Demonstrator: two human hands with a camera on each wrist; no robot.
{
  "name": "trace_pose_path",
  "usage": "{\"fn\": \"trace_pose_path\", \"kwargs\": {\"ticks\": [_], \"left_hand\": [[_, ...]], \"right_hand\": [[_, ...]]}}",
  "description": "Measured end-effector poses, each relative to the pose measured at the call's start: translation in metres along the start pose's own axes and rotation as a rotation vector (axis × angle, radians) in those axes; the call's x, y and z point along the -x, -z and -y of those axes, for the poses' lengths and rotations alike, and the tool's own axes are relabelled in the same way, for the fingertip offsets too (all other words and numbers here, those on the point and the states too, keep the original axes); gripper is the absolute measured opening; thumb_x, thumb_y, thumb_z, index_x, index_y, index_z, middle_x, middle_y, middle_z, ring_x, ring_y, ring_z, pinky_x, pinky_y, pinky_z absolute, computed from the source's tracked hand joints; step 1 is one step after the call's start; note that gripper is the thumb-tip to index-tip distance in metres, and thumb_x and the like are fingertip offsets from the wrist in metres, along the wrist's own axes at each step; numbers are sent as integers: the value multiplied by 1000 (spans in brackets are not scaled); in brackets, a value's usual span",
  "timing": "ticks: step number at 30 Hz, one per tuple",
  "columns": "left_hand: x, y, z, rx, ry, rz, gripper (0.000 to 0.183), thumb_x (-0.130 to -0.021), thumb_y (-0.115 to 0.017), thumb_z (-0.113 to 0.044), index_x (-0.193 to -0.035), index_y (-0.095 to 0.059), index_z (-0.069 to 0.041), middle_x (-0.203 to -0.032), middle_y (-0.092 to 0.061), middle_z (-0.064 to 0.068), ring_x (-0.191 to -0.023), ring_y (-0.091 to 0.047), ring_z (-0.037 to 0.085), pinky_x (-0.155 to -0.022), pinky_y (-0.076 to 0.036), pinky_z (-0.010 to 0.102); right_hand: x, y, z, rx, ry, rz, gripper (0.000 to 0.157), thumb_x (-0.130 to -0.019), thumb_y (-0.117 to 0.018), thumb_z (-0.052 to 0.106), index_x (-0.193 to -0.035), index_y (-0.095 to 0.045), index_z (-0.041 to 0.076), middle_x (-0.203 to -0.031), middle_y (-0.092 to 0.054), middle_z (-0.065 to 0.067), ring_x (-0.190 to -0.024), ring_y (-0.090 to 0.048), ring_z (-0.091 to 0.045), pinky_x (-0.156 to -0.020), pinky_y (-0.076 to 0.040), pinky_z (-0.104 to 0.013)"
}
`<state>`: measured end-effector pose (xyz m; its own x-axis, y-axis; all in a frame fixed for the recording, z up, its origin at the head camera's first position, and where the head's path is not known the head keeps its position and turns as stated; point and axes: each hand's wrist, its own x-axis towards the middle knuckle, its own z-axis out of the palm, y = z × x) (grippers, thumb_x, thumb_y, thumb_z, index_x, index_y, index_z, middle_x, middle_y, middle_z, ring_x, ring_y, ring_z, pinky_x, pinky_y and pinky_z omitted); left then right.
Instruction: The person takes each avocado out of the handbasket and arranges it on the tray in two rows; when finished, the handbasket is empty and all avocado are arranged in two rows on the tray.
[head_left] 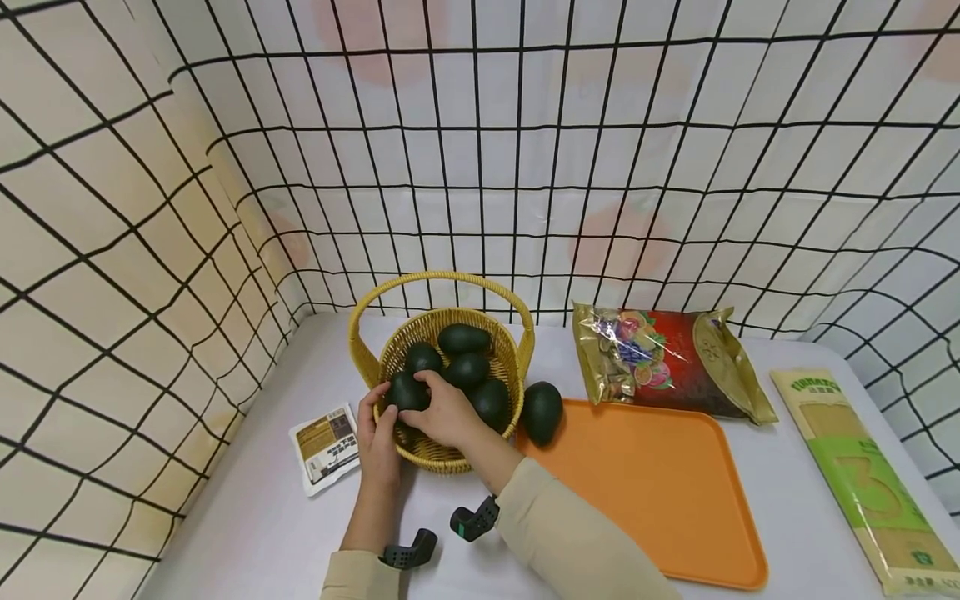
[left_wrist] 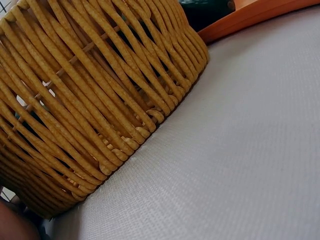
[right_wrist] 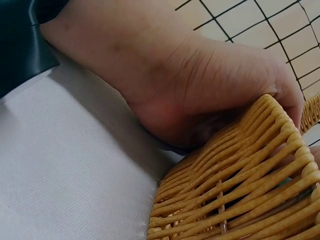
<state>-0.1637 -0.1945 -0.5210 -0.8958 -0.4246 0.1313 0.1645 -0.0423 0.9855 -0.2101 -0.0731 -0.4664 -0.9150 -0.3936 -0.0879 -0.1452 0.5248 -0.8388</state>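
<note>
A yellow woven basket (head_left: 450, 465) with a tall arched handle holds several dark green avocados (head_left: 467, 371). At its left front rim, both hands are around one avocado (head_left: 407, 390). My right hand (head_left: 442, 412) reaches across the basket and grips this avocado between thumb and fingers. From the left, my left hand (head_left: 380, 437) holds the same avocado, its thumb and fingertips against the side by the rim. The left wrist view shows the basket's woven wall (left_wrist: 95, 95) close up. In the right wrist view, the right hand (right_wrist: 215, 80) bends over the basket rim (right_wrist: 280, 117).
Another avocado (head_left: 542, 412) lies right of the basket, at the corner of an orange tray (head_left: 652, 492). Behind the tray is a red and gold bag (head_left: 675, 358); a long noodle packet (head_left: 870, 475) lies far right. A small white-edged pouch (head_left: 326, 446) lies left. Black wire grid (head_left: 517, 183) surrounds the table.
</note>
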Motion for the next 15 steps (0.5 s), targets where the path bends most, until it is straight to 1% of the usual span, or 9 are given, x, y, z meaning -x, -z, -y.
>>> {"fn": "trace_pose_path", "kwargs": {"ticks": [7,11,15], "left_hand": [[-1,0,1,-2,2,6,41,-103,-41,-9,-142,-47,-2,-160,-37,12,-153,-27,27,-123,-25,47],[0,0,0,-6,4,5,41,-103,-41,-10,-143,-47,-3,-160,-37,12,-154,-27,29,-124,-22,52],[0,0,0,-7,9,-1,41,-103,-42,-10,-143,-48,-3,-161,-37,13,-154,-26,30,-125,-18,56]], "right_hand": [[1,0,0,58,-11,-2,68,-90,-76,35,-148,-48,13,-141,-59,-20,-130,-58,-34,-107,-47,-53],[1,0,1,45,-27,-24,69,-89,-76,37,-147,-49,13,-140,-58,-21,-128,-58,-35,-106,-47,-54],[3,1,3,17,-32,-67,69,-89,-76,39,-148,-49,14,-141,-57,-21,-128,-58,-35,-105,-48,-55]]}}
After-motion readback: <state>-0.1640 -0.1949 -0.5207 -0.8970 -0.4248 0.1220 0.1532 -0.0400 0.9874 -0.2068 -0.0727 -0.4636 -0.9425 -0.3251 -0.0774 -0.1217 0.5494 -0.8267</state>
